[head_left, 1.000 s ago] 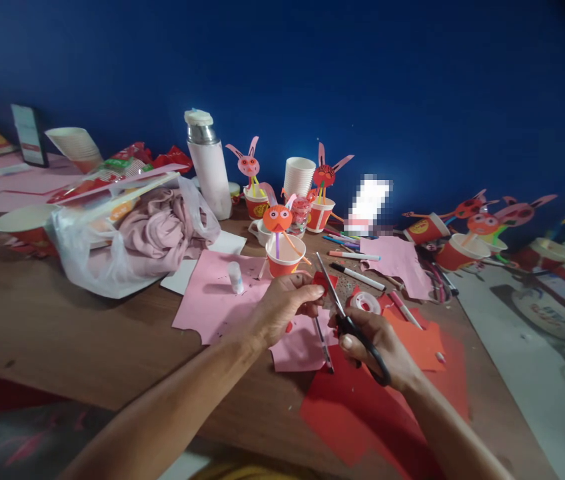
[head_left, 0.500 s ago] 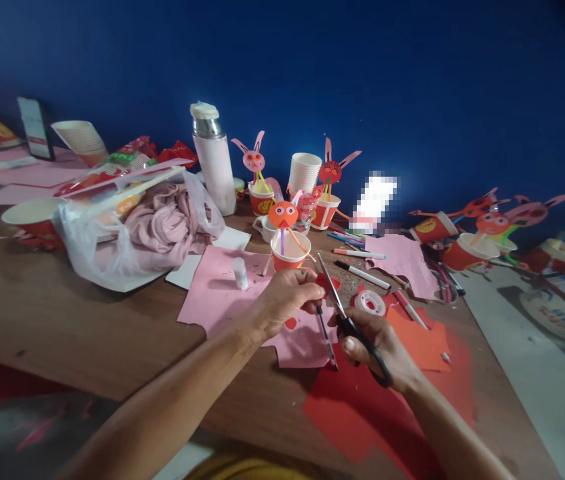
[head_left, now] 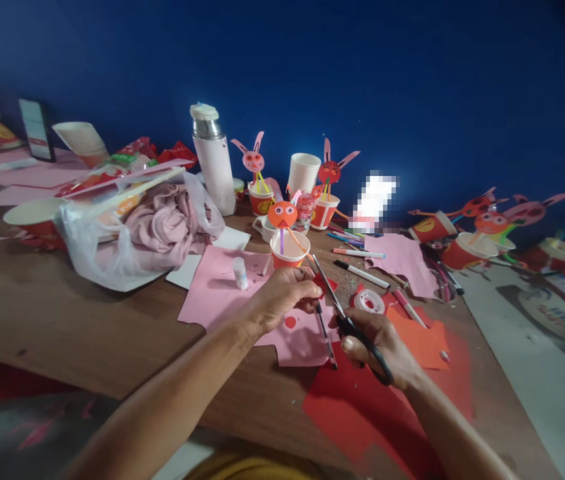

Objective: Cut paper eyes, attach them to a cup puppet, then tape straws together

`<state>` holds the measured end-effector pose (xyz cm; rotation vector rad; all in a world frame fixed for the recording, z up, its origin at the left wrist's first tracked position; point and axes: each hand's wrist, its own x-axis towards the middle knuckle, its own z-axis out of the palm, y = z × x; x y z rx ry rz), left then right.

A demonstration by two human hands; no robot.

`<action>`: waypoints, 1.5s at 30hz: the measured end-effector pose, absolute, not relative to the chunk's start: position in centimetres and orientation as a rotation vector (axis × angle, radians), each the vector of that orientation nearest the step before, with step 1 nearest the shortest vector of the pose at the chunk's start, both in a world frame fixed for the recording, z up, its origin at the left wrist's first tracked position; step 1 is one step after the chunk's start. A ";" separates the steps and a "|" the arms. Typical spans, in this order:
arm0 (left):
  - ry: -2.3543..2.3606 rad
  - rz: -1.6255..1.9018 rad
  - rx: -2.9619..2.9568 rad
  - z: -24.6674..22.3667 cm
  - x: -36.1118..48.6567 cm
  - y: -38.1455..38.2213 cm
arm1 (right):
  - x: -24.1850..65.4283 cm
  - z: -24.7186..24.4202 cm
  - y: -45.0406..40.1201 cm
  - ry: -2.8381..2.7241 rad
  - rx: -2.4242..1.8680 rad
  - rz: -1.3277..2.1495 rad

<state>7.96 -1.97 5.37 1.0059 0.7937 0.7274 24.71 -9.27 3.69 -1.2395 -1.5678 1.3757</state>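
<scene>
My left hand (head_left: 282, 297) pinches a small red paper piece (head_left: 323, 285) above the wooden table (head_left: 87, 320). My right hand (head_left: 380, 347) grips black-handled scissors (head_left: 345, 317), and the blades point up and left at that red piece. A small red dot (head_left: 290, 323) lies on the pink paper (head_left: 222, 287) just below my left hand. A dark pen (head_left: 325, 337) lies between my two hands. Red paper (head_left: 362, 413) and orange paper (head_left: 422, 340) lie under my right wrist.
A red paper cup with an orange paper face (head_left: 288, 247) stands just behind my hands, beside a tape roll (head_left: 370, 302) and markers (head_left: 362, 273). Farther back are a white flask (head_left: 215, 160), stacked cups (head_left: 304, 173), more bunny cups (head_left: 462, 250) and a plastic bag of cloth (head_left: 142, 227).
The view has shifted slightly. The scissor blades have tilted a little further left against the red piece. Both hands stay in nearly the same place.
</scene>
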 end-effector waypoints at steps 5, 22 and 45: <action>0.784 0.721 1.017 5.2 7.9 -1.8 | 24.7 3.8 -9.4 -1.537 -1.250 1.425; 0.772 0.669 1.087 5.2 7.7 -1.8 | 25.0 3.6 -9.1 -1.634 -1.213 1.402; 0.717 0.621 0.997 4.9 8.1 -2.1 | 24.7 3.8 -9.1 -1.442 -1.300 1.351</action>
